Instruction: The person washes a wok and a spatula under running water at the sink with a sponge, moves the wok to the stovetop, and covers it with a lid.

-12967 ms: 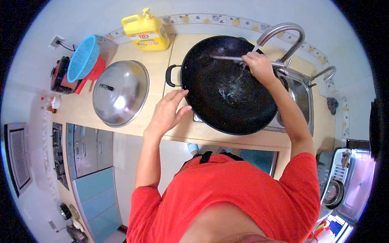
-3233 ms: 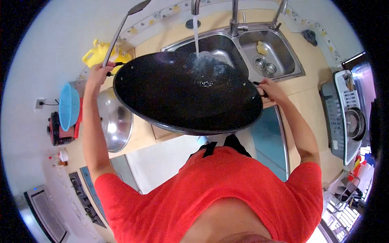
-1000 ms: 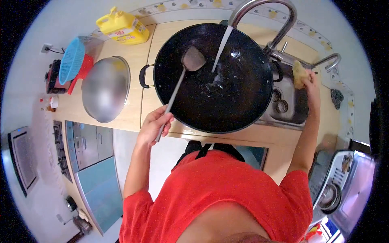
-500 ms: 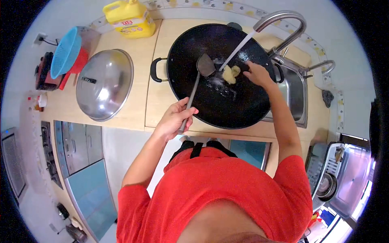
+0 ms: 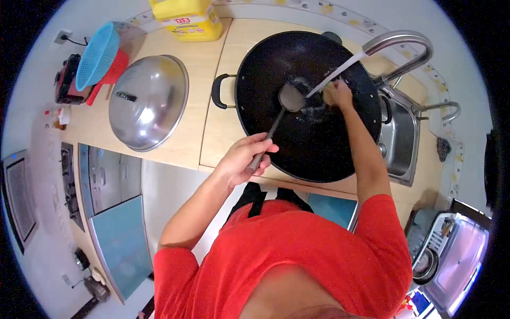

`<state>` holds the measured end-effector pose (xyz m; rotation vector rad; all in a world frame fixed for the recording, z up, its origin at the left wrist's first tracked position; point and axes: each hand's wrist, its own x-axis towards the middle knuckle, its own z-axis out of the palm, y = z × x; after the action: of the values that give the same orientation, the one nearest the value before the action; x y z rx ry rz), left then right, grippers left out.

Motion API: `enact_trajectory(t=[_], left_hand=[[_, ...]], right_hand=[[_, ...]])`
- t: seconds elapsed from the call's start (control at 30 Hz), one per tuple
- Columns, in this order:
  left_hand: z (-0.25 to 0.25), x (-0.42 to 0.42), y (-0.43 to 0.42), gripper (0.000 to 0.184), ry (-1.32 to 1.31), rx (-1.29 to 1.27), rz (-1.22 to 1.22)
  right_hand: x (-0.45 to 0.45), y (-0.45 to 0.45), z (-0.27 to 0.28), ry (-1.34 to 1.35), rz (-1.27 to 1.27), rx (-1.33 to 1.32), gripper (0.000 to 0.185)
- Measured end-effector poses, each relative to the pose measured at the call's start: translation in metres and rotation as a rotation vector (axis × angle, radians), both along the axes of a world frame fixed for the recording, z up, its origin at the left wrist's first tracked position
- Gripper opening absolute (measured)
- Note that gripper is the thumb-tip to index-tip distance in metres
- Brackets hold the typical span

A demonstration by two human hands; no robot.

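Note:
A large black wok (image 5: pixel 313 151) with two side handles sits on the counter, partly over the sink. My left hand (image 5: pixel 247 158) is closed around the handle of a wok spatula (image 5: pixel 292 98), whose broad metal blade is low over the middle of the wok. Inside the wok on the right, my right hand (image 5: pixel 343 95) grips a pale yellow, loofah-like scrubber (image 5: pixel 329 94), largely covered by the fingers. From the curved metal faucet (image 5: pixel 417 37), a stream of water (image 5: pixel 340 70) runs down between the blade and the scrubber. Some water shows on the wok's bottom.
Left of the wok lies a domed steel lid (image 5: pixel 151 106). Behind it stand a yellow jug (image 5: pixel 191 24) and a blue colander (image 5: pixel 98 56) with a red one. The steel sink (image 5: pixel 401 141) and a second small faucet (image 5: pixel 441 106) are to the right.
My right hand has moved from beside the scrubber onto it and now grips it. The spatula stays in my left hand. The whole view has shifted, with the counter now further right.

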<state>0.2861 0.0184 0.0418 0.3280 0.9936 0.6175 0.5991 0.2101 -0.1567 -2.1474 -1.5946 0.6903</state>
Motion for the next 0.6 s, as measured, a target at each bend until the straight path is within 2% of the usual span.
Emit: enact_trajectory(t=[0.03, 0.1, 0.13, 0.17, 0.23, 0.33, 0.37, 0.47, 0.5, 0.53, 0.57, 0.6], left_hand=[[-0.002, 0.002, 0.003, 0.021, -0.010, -0.041, 0.047], [-0.007, 0.006, 0.008, 0.019, -0.035, -0.124, 0.139], [-0.013, 0.005, 0.009, 0.017, -0.088, -0.105, 0.115], [-0.022, 0.003, 0.010, 0.016, -0.141, -0.087, 0.092], [-0.022, 0.000, 0.010, 0.014, -0.200, -0.063, 0.055], [-0.027, 0.004, 0.004, 0.013, -0.182, -0.155, 0.099], [-0.025, 0.008, 0.005, 0.014, -0.147, -0.158, 0.125], [-0.022, 0.003, 0.011, 0.014, -0.183, -0.096, 0.130], [-0.018, 0.002, 0.013, 0.013, -0.128, -0.109, 0.123], [-0.023, 0.002, 0.013, 0.012, -0.123, -0.140, 0.110], [-0.032, 0.003, 0.009, 0.011, -0.115, -0.171, 0.113], [-0.037, 0.003, 0.003, 0.010, -0.106, -0.202, 0.136]], right_hand=[[-0.018, 0.002, -0.003, 0.148, 0.199, 0.080, 0.029], [-0.066, -0.001, -0.007, 0.250, 0.416, 0.170, 0.024], [-0.088, -0.007, 0.001, 0.202, 0.435, 0.186, 0.024], [-0.095, -0.016, -0.008, 0.392, 0.465, 0.160, 0.024], [-0.103, -0.050, 0.011, 0.205, 0.668, 0.377, 0.025], [-0.079, -0.036, 0.021, 0.141, 0.603, 0.283, 0.016], [-0.078, -0.019, 0.001, 0.048, 0.541, 0.245, 0.022], [-0.121, -0.029, 0.008, 0.170, 0.359, 0.277, 0.030], [-0.127, -0.042, 0.017, 0.220, 0.463, 0.196, 0.034], [-0.121, -0.047, 0.007, 0.258, 0.535, 0.371, 0.030], [-0.108, -0.044, 0.006, 0.252, 0.512, 0.205, 0.025], [-0.097, -0.032, 0.010, 0.133, 0.499, 0.084, 0.019]])
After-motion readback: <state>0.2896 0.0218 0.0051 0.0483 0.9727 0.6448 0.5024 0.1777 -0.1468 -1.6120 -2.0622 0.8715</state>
